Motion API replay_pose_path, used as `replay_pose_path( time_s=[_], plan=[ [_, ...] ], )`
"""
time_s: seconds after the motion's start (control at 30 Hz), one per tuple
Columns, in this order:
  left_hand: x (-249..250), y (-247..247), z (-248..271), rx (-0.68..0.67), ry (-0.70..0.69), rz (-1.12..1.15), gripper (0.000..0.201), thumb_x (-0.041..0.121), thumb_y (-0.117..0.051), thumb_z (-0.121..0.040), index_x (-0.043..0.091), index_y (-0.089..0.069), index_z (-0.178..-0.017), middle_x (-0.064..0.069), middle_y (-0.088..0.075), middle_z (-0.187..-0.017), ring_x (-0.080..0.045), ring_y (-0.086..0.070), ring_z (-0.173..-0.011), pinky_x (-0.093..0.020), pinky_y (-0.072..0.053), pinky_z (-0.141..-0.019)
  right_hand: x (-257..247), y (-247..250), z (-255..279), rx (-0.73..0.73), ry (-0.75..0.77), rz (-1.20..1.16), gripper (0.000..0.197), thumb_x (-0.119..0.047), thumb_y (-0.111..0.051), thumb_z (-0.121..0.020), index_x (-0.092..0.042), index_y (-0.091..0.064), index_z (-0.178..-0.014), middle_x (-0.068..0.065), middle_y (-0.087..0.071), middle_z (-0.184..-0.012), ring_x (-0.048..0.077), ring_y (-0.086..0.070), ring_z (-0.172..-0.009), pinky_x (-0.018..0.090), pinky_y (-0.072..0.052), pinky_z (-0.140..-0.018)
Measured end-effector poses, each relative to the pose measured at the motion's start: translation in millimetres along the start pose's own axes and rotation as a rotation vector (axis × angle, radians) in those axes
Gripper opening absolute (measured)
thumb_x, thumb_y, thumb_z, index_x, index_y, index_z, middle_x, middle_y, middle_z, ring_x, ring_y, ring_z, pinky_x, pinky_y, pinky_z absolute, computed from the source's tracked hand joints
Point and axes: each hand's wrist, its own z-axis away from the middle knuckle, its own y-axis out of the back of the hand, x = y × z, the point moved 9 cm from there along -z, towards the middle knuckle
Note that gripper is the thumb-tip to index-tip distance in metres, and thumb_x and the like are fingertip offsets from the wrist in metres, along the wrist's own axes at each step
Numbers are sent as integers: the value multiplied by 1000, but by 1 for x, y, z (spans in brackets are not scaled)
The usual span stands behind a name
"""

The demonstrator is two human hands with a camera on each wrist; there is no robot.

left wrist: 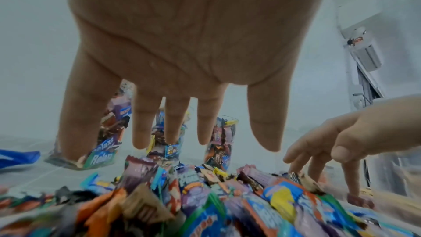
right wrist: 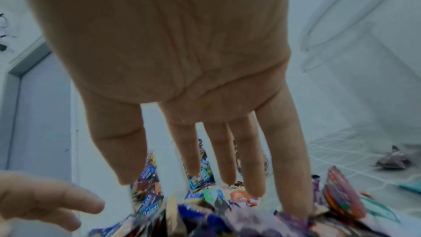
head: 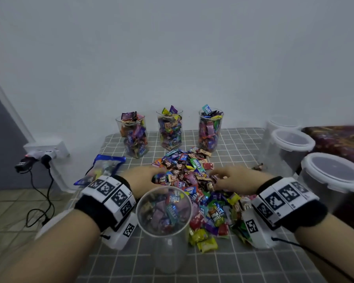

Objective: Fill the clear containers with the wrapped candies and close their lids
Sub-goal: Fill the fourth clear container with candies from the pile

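Grey checked cloth (head: 229, 260), covering the table under both my hands.

Item: heap of wrapped candies (head: 192, 180), mixed colours, lying loose between my hands and spreading toward me on the right.

Item: my left hand (head: 143, 180), palm down at the left edge of the heap, fingers straight and spread, holding nothing; in the left wrist view the fingertips (left wrist: 268, 141) hang just above the wrappers.

Item: my right hand (head: 235, 178), palm down at the right edge of the heap, fingers extended and apart, gripping nothing; in the right wrist view the little finger (right wrist: 293, 186) reaches down into the candies.

Item: clear container (head: 164, 213), open, partly filled, standing just behind my wrists, nearest to me.

Item: three filled clear containers (head: 170, 129), without lids, upright in a row beyond my fingertips, past the heap.

Item: three lidded tubs (head: 333, 172), white-rimmed, in a line to the outside of my right hand; contents cannot be told.

Item: blue-edged clear bag (head: 102, 168), lying flat beyond my left wrist.

Item: one stray candy (head: 259, 166), beyond my right hand, near the tubs.
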Motion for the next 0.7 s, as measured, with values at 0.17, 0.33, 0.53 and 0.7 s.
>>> replay_pose_path(
  time_s=[0.17,0.33,0.53,0.7],
  plan=[
    [5,-18,22,-9,23,-57,86,60,-57,-82,25,-17,-149,1,-22,-155,-17,-30,-137,-35,-30,-110,-7,-23,11,38,19,113,75,-45,-51,-92,-27,-10,-152,0,-19,-156,23,-28,-139,35,-31,-107],
    [8,-31,23,-28,47,-55,101,55,-66,-78,25,-2,-151,-3,-2,-158,-23,-8,-145,-41,-20,-115,-16,-39,6,109,45,108,92,-50,-59,-85,-27,1,-152,0,-7,-158,26,-23,-140,42,-36,-107],
    [1,-52,13,-32,56,23,98,56,-68,-73,32,-11,-149,-8,-18,-155,-30,-25,-140,-43,-31,-112,-20,-57,-3,116,24,127,118,-50,-72,-73,-30,15,-149,4,6,-159,29,-12,-144,45,-32,-110],
    [4,-52,13,31,24,10,82,51,-63,-78,37,-20,-147,-1,-33,-148,-25,-39,-131,-41,-39,-107,-19,-59,-7,120,15,138,104,-49,-69,-78,-34,4,-151,3,2,-160,29,-23,-141,43,-38,-106]
  ],
)
